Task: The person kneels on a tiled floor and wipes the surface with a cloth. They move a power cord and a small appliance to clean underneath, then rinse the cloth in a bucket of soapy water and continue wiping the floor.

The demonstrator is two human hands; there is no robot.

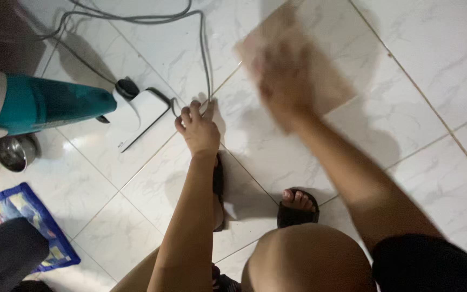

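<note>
One steel bowl (13,151), contents unclear, floor-level

two hands (201,130), one cloth (320,70), one vacuum (55,105)

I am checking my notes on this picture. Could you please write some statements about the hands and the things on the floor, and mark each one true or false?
1. The left hand grips a grey cable. True.
2. The right hand is sharp and still. False: it is motion-blurred, against a beige cloth-like sheet.
3. The teal and white handheld vacuum cleaner lies left of the left hand. True.
4. The floor is dark wood. False: it is white marbled tile.
5. A steel bowl sits near the vacuum. True.
</note>
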